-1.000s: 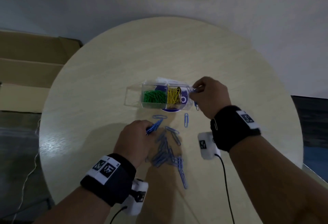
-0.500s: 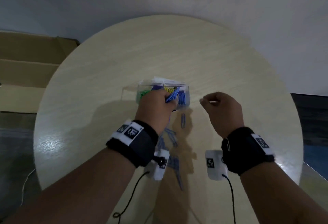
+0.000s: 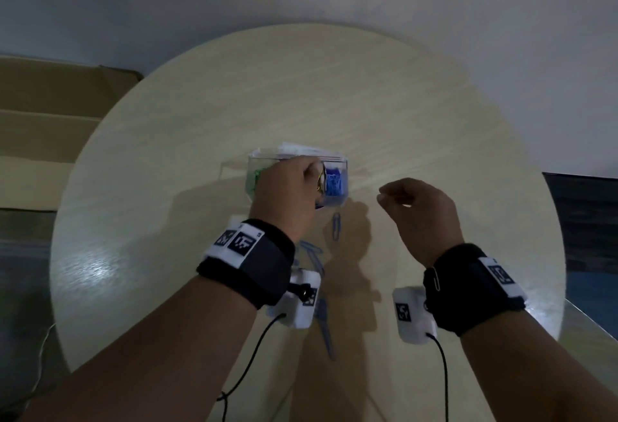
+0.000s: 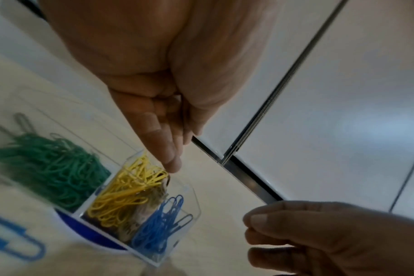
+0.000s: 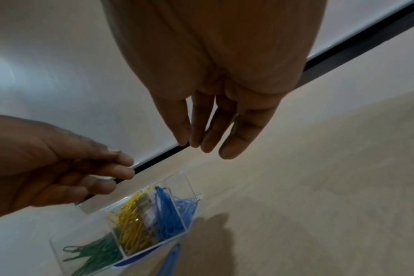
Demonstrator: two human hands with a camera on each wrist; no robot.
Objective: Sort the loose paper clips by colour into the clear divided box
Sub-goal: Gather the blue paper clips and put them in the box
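Note:
The clear divided box (image 3: 254,184) stands mid-table with green clips (image 4: 50,168), yellow clips (image 4: 128,192) and blue clips (image 4: 161,227) in separate compartments. My left hand (image 3: 314,174) hovers over the box. Its fingers (image 4: 173,162) point down above the yellow compartment and hold nothing. My right hand (image 3: 384,196) hangs to the right of the box, above the table, with loosely curled fingers (image 5: 229,147) and nothing in them. Several loose blue clips (image 3: 336,226) lie on the table nearer me, partly hidden under my left wrist.
The round pale wooden table (image 3: 334,87) has bare surface all around the box. A flattened cardboard box (image 3: 43,120) lies on the floor to the left. A white wall runs behind the table.
My left hand carried a bunch of blue clips from the pile to the box and let them go into the blue compartment. My right hand drew back from the box to the right.

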